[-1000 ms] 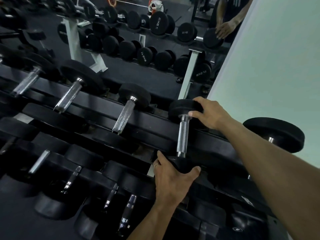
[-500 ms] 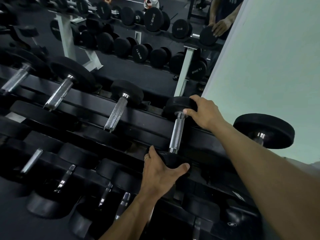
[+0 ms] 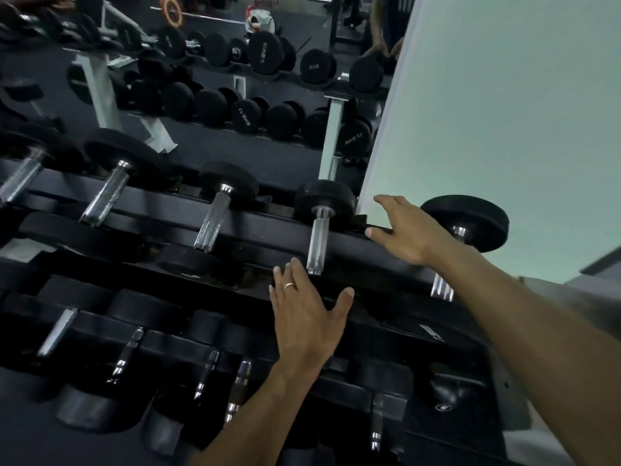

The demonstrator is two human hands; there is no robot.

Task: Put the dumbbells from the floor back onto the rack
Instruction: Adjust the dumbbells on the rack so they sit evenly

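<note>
The dumbbell (image 3: 319,227) lies on the top tier of the rack (image 3: 353,247), near its right end, with the far head against the mirror (image 3: 235,95) side and the chrome handle pointing to the person. The left hand (image 3: 307,317) is spread open with fingers apart, just over the near head of this dumbbell, and grips nothing. The right hand (image 3: 401,227) is open too, fingers stretched, beside the far head, its thumb at the top rail. One more dumbbell (image 3: 465,222) sits at the rack's right end.
</note>
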